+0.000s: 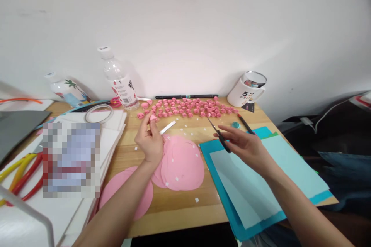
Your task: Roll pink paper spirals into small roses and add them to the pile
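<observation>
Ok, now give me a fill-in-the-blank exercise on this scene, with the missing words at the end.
1. The right hand holds a pair of ____.
2. The small piece pinched in the left hand is coloured ____.
3. A white ____ with a handle stands near the wall.
4. In the picture, the clear bottle stands to the ____ of the small rolls.

Missing words: scissors; pink; mug; left.

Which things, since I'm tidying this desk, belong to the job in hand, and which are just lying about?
Likely in use: scissors (right hand); pink piece (left hand); pink paper discs; small pink rolls; white strip.

Probably lying about: white mug; clear bottle; patterned bottle.
</observation>
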`<state>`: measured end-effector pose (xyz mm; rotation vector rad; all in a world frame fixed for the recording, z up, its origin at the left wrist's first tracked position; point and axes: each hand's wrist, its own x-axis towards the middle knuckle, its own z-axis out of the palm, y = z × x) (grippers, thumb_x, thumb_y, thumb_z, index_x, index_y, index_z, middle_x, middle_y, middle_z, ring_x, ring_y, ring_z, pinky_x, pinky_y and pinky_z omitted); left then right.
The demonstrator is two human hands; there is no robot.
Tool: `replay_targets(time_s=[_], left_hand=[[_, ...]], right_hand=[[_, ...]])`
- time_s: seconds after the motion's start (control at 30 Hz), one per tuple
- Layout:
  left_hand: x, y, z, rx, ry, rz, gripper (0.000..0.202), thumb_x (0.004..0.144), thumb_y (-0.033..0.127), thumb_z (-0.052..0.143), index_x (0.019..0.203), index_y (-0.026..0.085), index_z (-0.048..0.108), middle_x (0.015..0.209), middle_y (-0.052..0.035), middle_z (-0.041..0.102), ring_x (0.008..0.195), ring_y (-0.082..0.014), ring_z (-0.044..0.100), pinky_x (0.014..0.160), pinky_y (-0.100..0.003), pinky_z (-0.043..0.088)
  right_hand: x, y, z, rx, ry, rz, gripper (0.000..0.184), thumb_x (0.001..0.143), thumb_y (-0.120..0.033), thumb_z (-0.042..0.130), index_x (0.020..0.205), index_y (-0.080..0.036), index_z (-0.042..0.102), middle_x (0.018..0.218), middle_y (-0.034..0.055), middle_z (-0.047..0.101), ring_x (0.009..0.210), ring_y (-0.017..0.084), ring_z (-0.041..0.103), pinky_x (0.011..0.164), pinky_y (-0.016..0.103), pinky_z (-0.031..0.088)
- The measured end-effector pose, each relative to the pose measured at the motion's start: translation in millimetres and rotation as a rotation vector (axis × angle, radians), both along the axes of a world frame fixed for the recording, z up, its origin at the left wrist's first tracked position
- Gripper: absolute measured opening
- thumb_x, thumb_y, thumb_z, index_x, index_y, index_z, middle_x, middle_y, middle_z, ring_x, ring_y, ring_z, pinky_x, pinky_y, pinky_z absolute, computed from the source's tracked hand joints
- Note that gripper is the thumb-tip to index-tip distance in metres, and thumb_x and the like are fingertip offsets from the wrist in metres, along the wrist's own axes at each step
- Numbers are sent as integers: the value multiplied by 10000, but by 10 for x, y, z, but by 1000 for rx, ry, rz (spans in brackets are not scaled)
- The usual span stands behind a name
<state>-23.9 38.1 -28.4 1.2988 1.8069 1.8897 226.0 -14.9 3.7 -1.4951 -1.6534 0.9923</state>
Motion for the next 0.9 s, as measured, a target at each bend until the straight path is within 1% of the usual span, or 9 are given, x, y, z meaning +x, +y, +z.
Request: replay_targets(time_s=[0.07, 0.13, 0.17, 0.2, 0.3, 0.4, 0.57, 0.8, 0.9], left_hand=[[0, -19, -22, 26, 51, 1, 315, 886, 302, 475, 1151, 213, 617, 1005, -73, 691, 550, -94, 623, 441, -191, 462], [5, -40, -32, 34, 79, -11, 323, 894, 304, 463, 1173, 219, 600, 1003, -72, 691, 572, -102, 636, 453, -197, 472], [9, -49, -33, 34, 87, -18, 329, 898, 301, 455, 1187, 219, 588, 996, -71, 692, 556, -98, 632, 446, -197, 469], [13, -56, -30, 35, 93, -25, 335, 903, 299, 445, 1200, 217, 577, 984, -70, 693, 545, -96, 629, 440, -197, 468], [31, -69, -9, 58, 111, -27, 340, 911, 298, 425, 1206, 206, 567, 981, -72, 690, 624, -122, 661, 479, -209, 495], [47, -78, 14, 81, 122, -29, 324, 910, 301, 427, 1176, 202, 584, 997, -76, 687, 727, -147, 680, 529, -217, 518], [63, -102, 18, 76, 124, -38, 325, 913, 293, 424, 1182, 198, 579, 945, -72, 693, 692, -133, 675, 509, -202, 506], [68, -117, 18, 64, 90, -79, 321, 904, 289, 440, 1177, 204, 587, 912, -59, 699, 698, -131, 668, 552, -222, 520], [74, -126, 28, 61, 91, -81, 316, 903, 286, 442, 1170, 205, 590, 923, -61, 698, 696, -129, 667, 538, -216, 514]], right_hand=[[-148, -4, 38, -35, 120, 70, 466, 776, -398, 621, 1190, -207, 519, 967, 85, 675, 956, 245, 645, 833, 402, 519], [-323, -9, 76, 6, 128, 185, 596, 689, -433, 707, 1200, -210, 496, 1016, 84, 633, 1017, 251, 608, 867, 400, 497], [-410, -9, 94, 44, 85, 202, 621, 658, -456, 727, 1184, -213, 503, 1049, 90, 611, 1046, 259, 584, 877, 404, 486], [-494, -5, 112, 68, -4, 184, 613, 639, -468, 738, 1153, -212, 523, 1054, 95, 593, 1034, 263, 578, 868, 409, 480], [-708, 39, 157, 45, -247, 126, 565, 634, -468, 745, 1087, -187, 559, 919, 83, 575, 849, 238, 601, 767, 395, 488], [-855, 103, 186, 43, -371, 102, 490, 659, -442, 740, 1049, -197, 572, 845, 56, 559, 736, 201, 579, 693, 345, 465], [-969, 162, 210, 18, -459, 130, 410, 689, -445, 716, 1006, -215, 595, 825, 51, 554, 716, 192, 568, 645, 300, 421], [-984, 179, 238, 37, -467, 123, 364, 711, -456, 693, 973, -214, 616, 760, 36, 558, 654, 172, 544, 595, 269, 387], [-991, 172, 255, 43, -483, 121, 359, 712, -470, 687, 957, -218, 619, 741, 30, 557, 628, 164, 530, 581, 263, 377]])
